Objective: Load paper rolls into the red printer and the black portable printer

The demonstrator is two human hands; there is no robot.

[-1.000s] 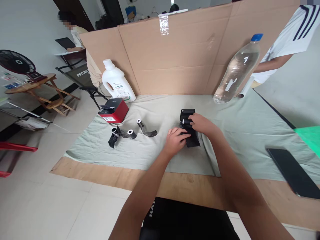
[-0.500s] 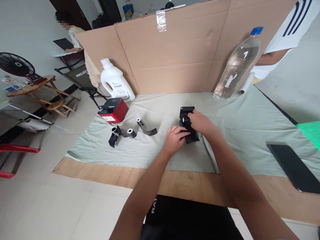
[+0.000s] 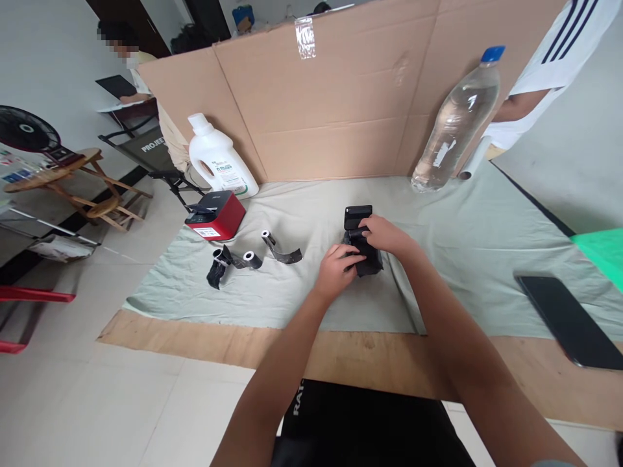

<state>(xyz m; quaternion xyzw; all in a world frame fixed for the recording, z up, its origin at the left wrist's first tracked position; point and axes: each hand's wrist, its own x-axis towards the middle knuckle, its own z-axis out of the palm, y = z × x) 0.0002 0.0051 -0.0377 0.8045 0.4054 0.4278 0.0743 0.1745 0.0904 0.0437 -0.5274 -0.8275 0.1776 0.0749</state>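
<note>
Where the black device (image 3: 368, 263) lies, just right of frame centre, my right hand (image 3: 385, 235) touches a dark roll (image 3: 358, 237), my left hand (image 3: 337, 268) the device's side; I can't tell whether either pinches. I judge the roll nearly placed, the apparent lid (image 3: 357, 215) not yet closed.

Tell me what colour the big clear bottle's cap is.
The cap is blue, seen best in the head view.

We note bare hands (image 3: 335, 269), bare forearms (image 3: 287, 353), a black garment (image 3: 374, 425) across the lap, white capitals (image 3: 298, 397) beginning "RA" at its left, grey sliver (image 3: 557, 464) by the right arm, unidentifiable.
</note>
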